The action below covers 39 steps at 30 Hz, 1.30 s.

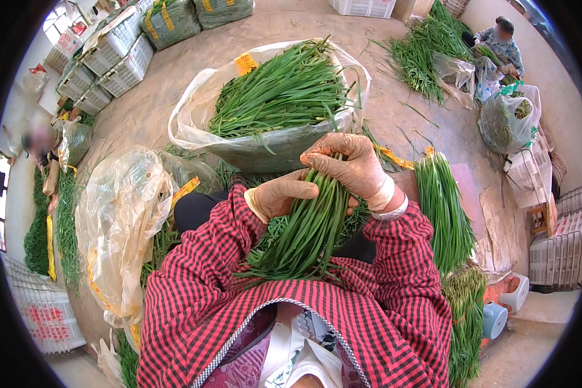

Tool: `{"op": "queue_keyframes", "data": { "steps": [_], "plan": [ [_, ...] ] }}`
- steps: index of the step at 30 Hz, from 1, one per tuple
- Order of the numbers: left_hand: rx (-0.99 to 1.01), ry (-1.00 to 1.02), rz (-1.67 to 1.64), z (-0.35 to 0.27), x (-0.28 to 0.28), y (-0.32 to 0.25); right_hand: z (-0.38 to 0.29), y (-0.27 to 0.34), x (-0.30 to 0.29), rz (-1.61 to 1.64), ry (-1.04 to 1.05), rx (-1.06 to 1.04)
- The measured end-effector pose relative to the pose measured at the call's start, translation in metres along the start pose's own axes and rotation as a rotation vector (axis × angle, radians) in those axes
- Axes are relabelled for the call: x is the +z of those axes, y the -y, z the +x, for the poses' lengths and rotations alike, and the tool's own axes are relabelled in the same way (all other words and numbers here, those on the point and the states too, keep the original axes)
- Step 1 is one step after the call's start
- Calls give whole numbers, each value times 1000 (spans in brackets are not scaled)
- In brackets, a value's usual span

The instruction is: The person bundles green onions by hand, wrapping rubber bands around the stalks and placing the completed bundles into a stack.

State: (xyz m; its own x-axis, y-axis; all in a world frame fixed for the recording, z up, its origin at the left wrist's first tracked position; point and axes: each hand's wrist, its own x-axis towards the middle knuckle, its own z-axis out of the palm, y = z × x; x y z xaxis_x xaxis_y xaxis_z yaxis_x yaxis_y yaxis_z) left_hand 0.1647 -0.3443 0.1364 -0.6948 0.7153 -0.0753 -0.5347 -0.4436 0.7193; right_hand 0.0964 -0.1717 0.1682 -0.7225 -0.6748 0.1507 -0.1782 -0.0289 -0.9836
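Observation:
Both my hands wear dirty, pale gloves and hold one bundle of long green leaves, likely garlic chives (315, 218), over my lap. My left hand (283, 194) wraps the bundle's middle from the left, its thumb across the front. My right hand (351, 167) closes over the pale stem ends at the top, fingers bent down on them. The leaf tips fan out towards my checked jacket. Just beyond my hands stands a large clear plastic bag (194, 131) full of the same leaves (281, 92). To my right lies a neat stack of leaves (441, 208), pale ends away from me.
Crumpled plastic bags (121, 228) lie at my left. More bundles (465, 315), a blue stool (493, 321) and a white one (515, 292) are at lower right. A person (502, 46) sits by a leaf heap (422, 53); another (39, 140) is far left. White crates (111, 53) stand upper left.

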Motion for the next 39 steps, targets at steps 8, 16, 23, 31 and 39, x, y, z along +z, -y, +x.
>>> {"op": "queue_keyframes", "data": {
  "steps": [8, 16, 23, 31, 39],
  "plan": [
    [267, -424, 361, 23, 12, -22, 7, -21, -3, 101, -204, -224],
    [635, -708, 265, 50, 27, -39, -7, -71, 64, 170, -318, -214],
    [422, -451, 270, 52, 15, -30, -38, -80, 17, 605, -273, 196],
    [306, -229, 64, 43, -31, -32, -52, -61, 23, 790, -38, 235],
    [348, -230, -94, 45, -21, -34, -48, -55, 30, 566, 92, 333]
  ]
}}
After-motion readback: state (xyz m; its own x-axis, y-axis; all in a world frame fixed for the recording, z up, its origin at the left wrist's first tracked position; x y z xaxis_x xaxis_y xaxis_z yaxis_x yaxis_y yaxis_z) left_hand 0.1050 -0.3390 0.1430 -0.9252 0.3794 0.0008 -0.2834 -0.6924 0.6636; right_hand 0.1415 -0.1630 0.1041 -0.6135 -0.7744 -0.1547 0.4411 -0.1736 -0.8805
